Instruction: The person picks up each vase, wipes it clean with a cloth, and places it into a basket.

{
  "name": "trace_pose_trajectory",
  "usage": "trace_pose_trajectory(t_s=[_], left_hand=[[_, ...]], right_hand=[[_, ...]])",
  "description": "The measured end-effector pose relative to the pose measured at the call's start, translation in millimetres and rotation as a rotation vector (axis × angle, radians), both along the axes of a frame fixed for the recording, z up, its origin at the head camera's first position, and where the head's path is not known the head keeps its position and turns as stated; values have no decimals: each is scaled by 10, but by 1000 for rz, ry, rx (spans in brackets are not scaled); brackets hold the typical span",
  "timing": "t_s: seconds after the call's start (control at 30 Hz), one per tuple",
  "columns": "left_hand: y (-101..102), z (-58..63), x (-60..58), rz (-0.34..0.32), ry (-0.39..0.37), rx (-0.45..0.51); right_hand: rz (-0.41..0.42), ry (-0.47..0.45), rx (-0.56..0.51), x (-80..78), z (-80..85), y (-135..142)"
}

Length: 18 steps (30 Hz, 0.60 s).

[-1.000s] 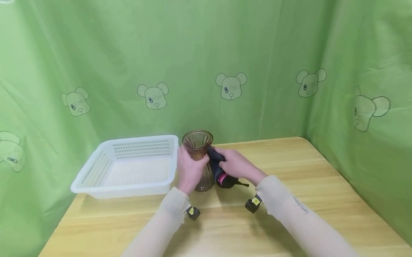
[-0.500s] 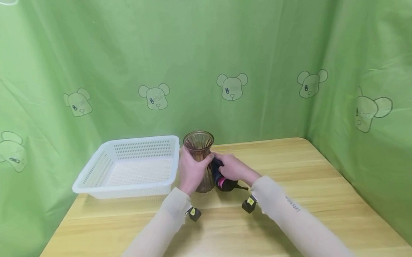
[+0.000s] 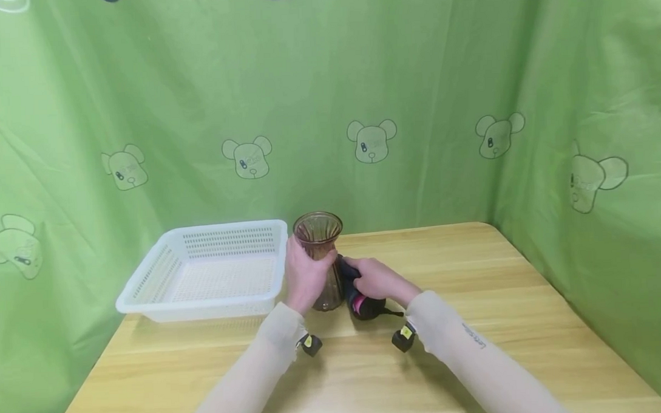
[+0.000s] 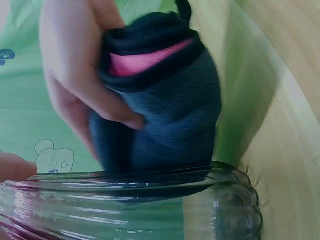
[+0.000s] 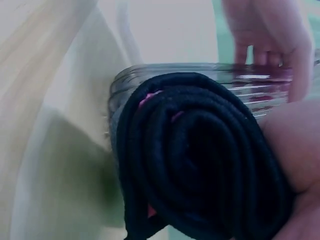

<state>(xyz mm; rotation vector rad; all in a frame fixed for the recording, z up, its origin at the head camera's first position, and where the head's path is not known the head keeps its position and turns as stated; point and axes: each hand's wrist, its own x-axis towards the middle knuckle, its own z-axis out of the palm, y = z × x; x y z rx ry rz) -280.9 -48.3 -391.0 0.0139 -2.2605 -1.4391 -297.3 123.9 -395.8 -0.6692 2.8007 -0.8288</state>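
A ribbed glass vase, brownish and see-through, stands upright near the middle of the table. My left hand grips it below the flared rim, thumb across the front. Just right of it, my right hand holds a rolled-up dark cloth with black edging and a pink inner side. In the left wrist view the cloth is right beside the vase, with the right thumb pressed on its outside. The right wrist view shows the coiled layers of the cloth end-on, partly covering the vase.
A white slotted plastic basket stands left of the vase, its right side close to my left hand. The wooden table ends at a green curtain printed with bear heads, behind and on both sides.
My right hand moved in against the vase, then drew slightly back toward me with the rolled cloth. My left hand keeps hold of the vase in nearly the same place.
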Motion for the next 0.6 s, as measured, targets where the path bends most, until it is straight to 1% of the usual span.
trace_pose_trajectory(t_s=[0.1, 0.3, 0.4, 0.5, 0.6], left_hand=[[-3, -10, -1, -3, 15, 1], [9, -17, -4, -7, -10, -3], [20, -27, 0, -8, -13, 2], [28, -33, 5, -5, -14, 9], [37, -30, 12, -21, -31, 33]], right_hand=[[-4, 26, -20, 35, 117, 1], [-14, 78, -83, 74, 411, -14], [-32, 90, -90, 80, 504, -33], [-35, 109, -76, 58, 504, -51], [-23, 104, -64, 26, 421, -63]])
